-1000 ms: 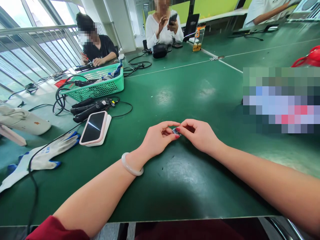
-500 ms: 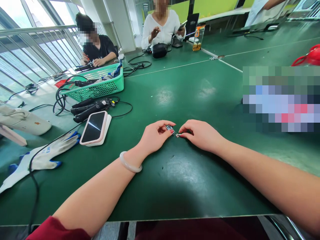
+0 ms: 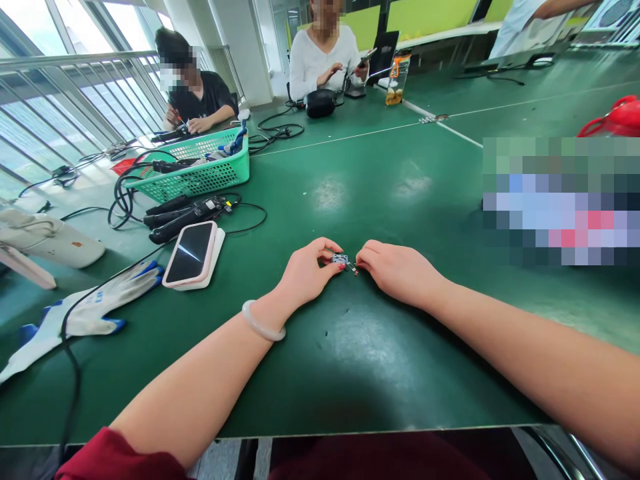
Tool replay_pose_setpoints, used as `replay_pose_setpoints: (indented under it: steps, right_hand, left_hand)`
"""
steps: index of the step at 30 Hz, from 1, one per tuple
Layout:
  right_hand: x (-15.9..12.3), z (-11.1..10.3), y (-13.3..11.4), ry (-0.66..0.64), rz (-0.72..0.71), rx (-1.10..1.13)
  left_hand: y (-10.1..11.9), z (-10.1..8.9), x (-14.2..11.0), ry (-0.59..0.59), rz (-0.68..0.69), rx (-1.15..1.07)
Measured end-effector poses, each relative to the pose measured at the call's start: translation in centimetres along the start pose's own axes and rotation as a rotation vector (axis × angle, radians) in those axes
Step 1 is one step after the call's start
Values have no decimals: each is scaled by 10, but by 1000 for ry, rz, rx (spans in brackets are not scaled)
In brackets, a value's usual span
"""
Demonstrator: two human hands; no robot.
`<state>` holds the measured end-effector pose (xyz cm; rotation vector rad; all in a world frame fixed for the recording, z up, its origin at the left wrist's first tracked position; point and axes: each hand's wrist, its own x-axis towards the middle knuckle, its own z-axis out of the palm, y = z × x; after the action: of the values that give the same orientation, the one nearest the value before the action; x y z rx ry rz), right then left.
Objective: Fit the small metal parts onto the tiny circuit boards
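Note:
In the head view, my left hand [image 3: 311, 270] pinches a small circuit board [image 3: 340, 259] between thumb and fingers, just above the green table. A thin lead with a small end piece [image 3: 354, 269] sticks out from the board to the right. My right hand [image 3: 393, 270] is closed, its fingertips pressed together right beside that end piece. Whether they grip its edge is hidden by the fingers.
Left of my hands lie a phone [image 3: 193, 255], white-and-blue gloves [image 3: 107, 300], black handheld devices with cables [image 3: 187, 217] and a green basket [image 3: 200, 180]. A red object [image 3: 617, 120] sits at the right. Two people [image 3: 200, 97] sit across the table.
The board has turned flatter and shows more of its face. My right thumb has drawn back under the fingers, and the fingertips have shifted slightly off the end piece.

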<state>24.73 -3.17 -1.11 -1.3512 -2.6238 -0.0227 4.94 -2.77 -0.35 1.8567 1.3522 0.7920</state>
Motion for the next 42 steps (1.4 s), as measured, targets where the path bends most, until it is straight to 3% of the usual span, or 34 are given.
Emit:
replay_pose_setpoints:
  steps: [4, 13, 18, 22, 26, 32, 42]
  right_hand:
    - [0, 0, 1, 5, 24, 15]
    - [-4, -7, -11, 175, -11, 106]
    - [-5, -9, -14, 172, -64, 93]
    - [-5, -9, -10, 195, -1, 173]
    - [-4, -7, -6, 126, 78, 229]
    - [-2, -4, -8, 18, 71, 217]
    - [-2, -6, -1, -25, 110, 313]
  left_hand:
    - [3, -1, -1, 12, -12, 46]
    - [5, 2, -4, -30, 54, 58]
    - [8, 3, -6, -51, 87, 55]
    - [10, 1, -6, -40, 77, 89]
    - [6, -1, -3, 14, 59, 135]
    - [-1, -1, -1, 43, 32, 122]
    - [1, 0, -1, 23, 25, 123]
